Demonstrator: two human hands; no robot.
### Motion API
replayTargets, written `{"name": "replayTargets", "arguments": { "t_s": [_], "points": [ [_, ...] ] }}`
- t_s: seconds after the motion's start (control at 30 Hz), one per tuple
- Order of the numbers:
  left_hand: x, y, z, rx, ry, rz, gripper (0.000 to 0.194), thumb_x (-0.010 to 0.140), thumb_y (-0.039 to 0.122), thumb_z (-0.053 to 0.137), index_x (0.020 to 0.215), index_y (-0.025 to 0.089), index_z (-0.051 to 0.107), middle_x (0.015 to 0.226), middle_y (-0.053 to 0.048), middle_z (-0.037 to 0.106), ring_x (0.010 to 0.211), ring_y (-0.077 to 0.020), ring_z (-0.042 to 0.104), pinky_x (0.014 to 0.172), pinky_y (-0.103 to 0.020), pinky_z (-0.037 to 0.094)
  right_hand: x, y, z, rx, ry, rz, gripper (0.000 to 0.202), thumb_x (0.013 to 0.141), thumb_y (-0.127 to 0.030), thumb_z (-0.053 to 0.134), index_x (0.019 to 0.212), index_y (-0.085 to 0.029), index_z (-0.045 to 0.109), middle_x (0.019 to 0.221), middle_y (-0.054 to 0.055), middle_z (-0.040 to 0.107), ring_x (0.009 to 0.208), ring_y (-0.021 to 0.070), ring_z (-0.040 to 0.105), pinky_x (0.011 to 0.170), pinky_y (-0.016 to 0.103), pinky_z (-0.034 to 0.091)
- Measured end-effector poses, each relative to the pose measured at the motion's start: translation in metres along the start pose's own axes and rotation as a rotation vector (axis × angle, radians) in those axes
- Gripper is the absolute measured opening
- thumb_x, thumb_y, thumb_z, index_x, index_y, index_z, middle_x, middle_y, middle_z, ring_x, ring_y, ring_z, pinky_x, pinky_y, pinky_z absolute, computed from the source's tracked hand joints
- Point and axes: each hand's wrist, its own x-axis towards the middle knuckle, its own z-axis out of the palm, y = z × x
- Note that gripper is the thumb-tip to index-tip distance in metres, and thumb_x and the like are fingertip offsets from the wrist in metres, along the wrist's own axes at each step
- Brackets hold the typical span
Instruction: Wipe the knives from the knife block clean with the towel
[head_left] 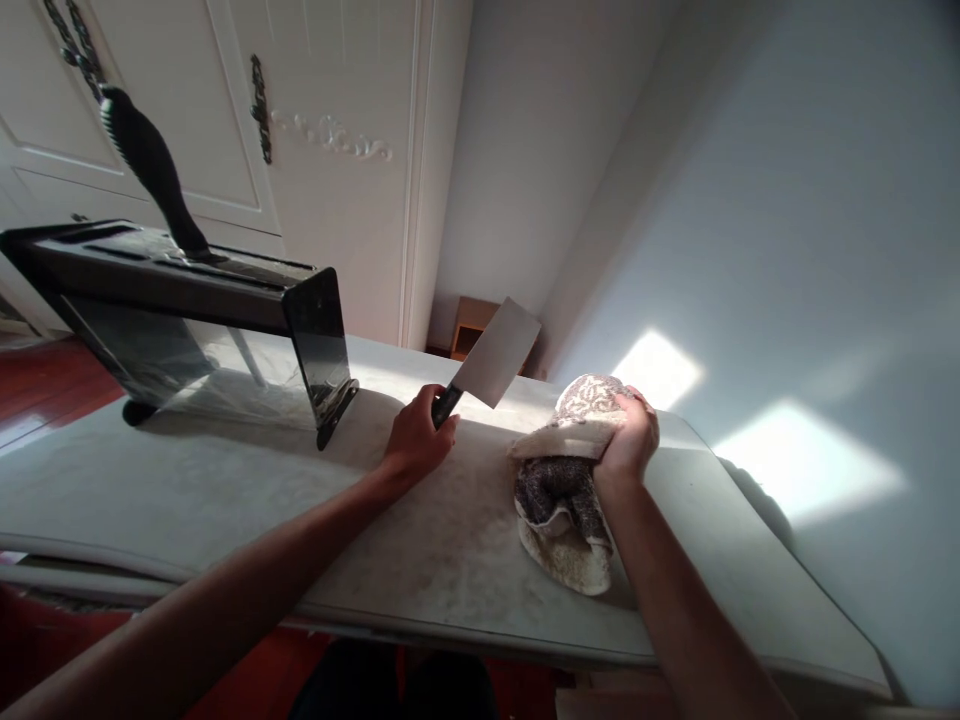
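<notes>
My left hand (420, 435) is wrapped round the black handle of a cleaver (497, 350). The broad steel blade points up and away from me, raised over the far edge of the table. In my right hand (632, 440) is a bunched cloth (566, 500), cream with a brown pattern, hanging in folds over the right part of the table. The fingers of that hand are partly hidden behind the cloth. A gap separates cloth and blade.
On the left of the pale table (442, 540) stands a knife block (180, 290) with clear sides and a black-handled knife (150, 165) in it. White cabinets (337, 220) rise behind. A wall (810, 300) borders the right, and a brown box (469, 325) sits beyond the far edge.
</notes>
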Motion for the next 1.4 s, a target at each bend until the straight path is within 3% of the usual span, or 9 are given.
{"name": "replayTargets", "arguments": {
  "t_s": [0.13, 0.27, 0.4, 0.5, 0.6, 0.7, 1.0, 1.2, 1.4],
  "points": [
    [-0.003, -0.001, 0.003, 0.068, 0.012, 0.071, 0.031, 0.084, 0.033, 0.054, 0.111, 0.019, 0.052, 0.090, -0.005, 0.069, 0.080, -0.0208, 0.068, 0.074, -0.033, 0.049, -0.025, -0.017, 0.014, -0.082, -0.007, -0.090, 0.043, 0.077, -0.031, 0.059, 0.119, -0.021, 0.058, 0.119, 0.004, 0.061, 0.105, 0.0198, 0.060, 0.092, 0.035, 0.050],
    [-0.007, 0.001, 0.005, 0.177, 0.027, 0.185, 0.034, 0.085, 0.032, 0.052, 0.116, 0.019, 0.053, 0.105, -0.008, 0.067, 0.094, -0.0245, 0.064, 0.081, -0.036, 0.048, -0.044, -0.014, 0.017, -0.195, -0.157, -0.389, 0.042, 0.086, -0.033, 0.054, 0.126, -0.019, 0.055, 0.132, 0.008, 0.055, 0.120, 0.0200, 0.053, 0.104, 0.035, 0.041],
    [-0.013, 0.004, 0.011, 0.256, -0.017, 0.328, 0.036, 0.088, 0.029, 0.048, 0.123, 0.019, 0.050, 0.113, -0.008, 0.065, 0.101, -0.0249, 0.062, 0.083, -0.035, 0.048, -0.061, -0.004, 0.017, -0.277, -0.426, -0.561, 0.047, 0.092, -0.031, 0.050, 0.137, -0.021, 0.046, 0.141, 0.010, 0.048, 0.127, 0.0212, 0.048, 0.108, 0.038, 0.038],
    [-0.015, 0.007, 0.016, 0.269, -0.038, 0.390, 0.038, 0.090, 0.029, 0.045, 0.126, 0.020, 0.047, 0.119, -0.008, 0.063, 0.106, -0.0243, 0.061, 0.085, -0.034, 0.048, -0.073, 0.001, 0.020, -0.370, -0.744, -0.699, 0.050, 0.094, -0.024, 0.046, 0.144, -0.027, 0.038, 0.144, 0.006, 0.046, 0.133, 0.0214, 0.042, 0.111, 0.041, 0.035],
    [-0.016, 0.008, 0.016, 0.279, -0.041, 0.347, 0.038, 0.087, 0.025, 0.046, 0.125, 0.018, 0.048, 0.119, -0.010, 0.063, 0.105, -0.0259, 0.062, 0.085, -0.035, 0.048, -0.081, 0.003, 0.026, -0.461, -1.038, -0.956, 0.056, 0.095, -0.017, 0.043, 0.149, -0.027, 0.030, 0.144, 0.006, 0.046, 0.138, 0.0200, 0.037, 0.116, 0.043, 0.030],
    [-0.016, 0.008, 0.012, 0.292, -0.049, 0.296, 0.038, 0.082, 0.020, 0.048, 0.120, 0.017, 0.050, 0.114, -0.011, 0.065, 0.101, -0.0271, 0.064, 0.083, -0.035, 0.049, -0.082, 0.005, 0.031, -0.526, -1.140, -1.102, 0.059, 0.095, -0.015, 0.040, 0.151, -0.022, 0.024, 0.147, 0.007, 0.042, 0.141, 0.0189, 0.030, 0.118, 0.043, 0.026],
    [-0.020, 0.009, 0.009, 0.195, -0.052, 0.402, 0.037, 0.087, 0.027, 0.050, 0.124, 0.021, 0.050, 0.113, -0.007, 0.067, 0.102, -0.0231, 0.064, 0.085, -0.033, 0.049, -0.061, 0.009, 0.028, -0.583, -0.998, -1.217, 0.059, 0.096, -0.015, 0.039, 0.152, -0.024, 0.022, 0.152, 0.009, 0.033, 0.145, 0.0229, 0.020, 0.117, 0.053, 0.018],
    [-0.022, 0.008, 0.005, 0.245, -0.100, 0.417, 0.036, 0.088, 0.029, 0.051, 0.123, 0.022, 0.052, 0.114, -0.006, 0.067, 0.102, -0.0239, 0.064, 0.085, -0.034, 0.049, -0.038, 0.009, 0.023, -0.636, -0.797, -1.097, 0.054, 0.097, -0.019, 0.033, 0.150, -0.023, 0.027, 0.154, 0.006, 0.029, 0.145, 0.0233, 0.020, 0.118, 0.053, 0.017],
    [-0.024, 0.011, 0.005, 0.222, -0.151, 0.445, 0.038, 0.089, 0.029, 0.049, 0.125, 0.019, 0.050, 0.116, -0.009, 0.066, 0.102, -0.0249, 0.064, 0.085, -0.036, 0.049, -0.027, 0.012, 0.018, -0.588, -0.642, -1.104, 0.057, 0.094, -0.018, 0.035, 0.151, -0.026, 0.026, 0.154, 0.005, 0.030, 0.144, 0.0227, 0.022, 0.118, 0.052, 0.020]
  ]
}}
